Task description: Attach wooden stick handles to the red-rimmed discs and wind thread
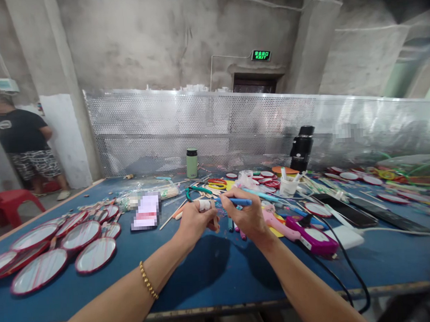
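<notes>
My right hand (245, 214) is closed around a blue pen-like tool (240, 201), which points left towards my other hand. My left hand (196, 220) is closed, with its fingertips pinched on a small pale piece (215, 223) that looks like wood; most of it is hidden. White tape (205, 205) wraps one left finger. The two hands are close together above the blue table (203, 281). Just behind them lie scissors with green handles (198, 189). Small blue and pink pieces are on the table between the hands.
Round red-rimmed mirror-like discs (95, 255) cover the left side, near a phone (145, 211). At the back stand a green tumbler (192, 163) and a black flask (303, 149). To the right are a purple device (314, 237), black cables and a white cup (287, 188). A person (22, 130) stands far left.
</notes>
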`<state>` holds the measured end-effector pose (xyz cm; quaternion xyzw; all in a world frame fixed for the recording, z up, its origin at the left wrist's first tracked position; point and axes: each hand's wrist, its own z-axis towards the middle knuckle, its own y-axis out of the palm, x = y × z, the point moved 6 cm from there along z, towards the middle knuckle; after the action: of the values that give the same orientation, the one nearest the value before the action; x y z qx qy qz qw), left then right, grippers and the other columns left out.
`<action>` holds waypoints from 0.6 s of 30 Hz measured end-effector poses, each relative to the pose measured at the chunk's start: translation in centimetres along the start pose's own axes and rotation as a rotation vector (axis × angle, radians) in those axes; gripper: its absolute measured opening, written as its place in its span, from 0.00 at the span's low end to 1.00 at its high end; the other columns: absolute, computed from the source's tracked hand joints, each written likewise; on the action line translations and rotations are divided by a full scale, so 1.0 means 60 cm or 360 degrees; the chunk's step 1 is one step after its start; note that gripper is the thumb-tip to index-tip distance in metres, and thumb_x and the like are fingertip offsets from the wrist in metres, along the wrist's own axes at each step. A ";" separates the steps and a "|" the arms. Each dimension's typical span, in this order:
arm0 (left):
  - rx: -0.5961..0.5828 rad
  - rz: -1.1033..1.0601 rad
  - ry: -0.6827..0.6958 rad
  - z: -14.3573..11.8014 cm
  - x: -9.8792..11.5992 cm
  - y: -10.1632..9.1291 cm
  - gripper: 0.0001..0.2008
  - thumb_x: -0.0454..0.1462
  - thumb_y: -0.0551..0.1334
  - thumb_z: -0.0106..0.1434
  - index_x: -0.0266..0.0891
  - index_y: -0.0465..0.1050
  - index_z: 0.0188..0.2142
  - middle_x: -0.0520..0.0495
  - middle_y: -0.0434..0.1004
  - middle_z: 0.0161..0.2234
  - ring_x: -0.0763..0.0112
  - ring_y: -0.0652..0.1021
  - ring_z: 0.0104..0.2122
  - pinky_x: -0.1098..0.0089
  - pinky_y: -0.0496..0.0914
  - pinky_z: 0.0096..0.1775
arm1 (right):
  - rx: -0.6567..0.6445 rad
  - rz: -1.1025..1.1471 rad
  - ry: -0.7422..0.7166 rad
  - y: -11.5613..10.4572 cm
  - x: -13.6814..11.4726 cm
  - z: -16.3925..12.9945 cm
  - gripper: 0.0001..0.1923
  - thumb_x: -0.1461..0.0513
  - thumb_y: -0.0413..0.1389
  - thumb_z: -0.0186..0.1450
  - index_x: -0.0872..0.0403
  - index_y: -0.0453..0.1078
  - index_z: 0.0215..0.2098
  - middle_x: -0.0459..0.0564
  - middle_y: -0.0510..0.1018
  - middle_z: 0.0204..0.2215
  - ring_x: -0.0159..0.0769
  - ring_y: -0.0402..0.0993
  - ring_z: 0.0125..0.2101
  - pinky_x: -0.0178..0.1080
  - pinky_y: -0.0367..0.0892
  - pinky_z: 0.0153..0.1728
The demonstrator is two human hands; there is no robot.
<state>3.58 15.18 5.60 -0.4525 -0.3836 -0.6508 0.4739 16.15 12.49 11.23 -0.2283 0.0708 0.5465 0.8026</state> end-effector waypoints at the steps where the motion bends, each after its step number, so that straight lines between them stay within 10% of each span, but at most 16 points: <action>1: -0.0002 0.0001 -0.0001 0.000 0.000 0.000 0.13 0.41 0.65 0.52 0.37 0.67 0.18 0.50 0.74 0.17 0.74 0.74 0.16 0.73 0.71 0.23 | -0.0002 -0.0003 -0.0009 0.000 0.000 0.000 0.10 0.65 0.55 0.65 0.54 0.70 0.25 0.42 0.70 0.20 0.28 0.63 0.21 0.33 0.60 0.24; 18: 0.0008 -0.0008 0.0000 0.000 0.001 0.000 0.12 0.40 0.65 0.52 0.37 0.68 0.19 0.50 0.74 0.17 0.74 0.74 0.16 0.74 0.71 0.23 | 0.0006 0.0031 0.0003 -0.001 -0.002 0.001 0.10 0.66 0.55 0.64 0.54 0.69 0.24 0.42 0.68 0.19 0.27 0.61 0.20 0.33 0.59 0.23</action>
<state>3.58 15.13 5.67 -0.4503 -0.3863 -0.6511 0.4734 16.12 12.40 11.33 -0.2268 0.0749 0.5540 0.7975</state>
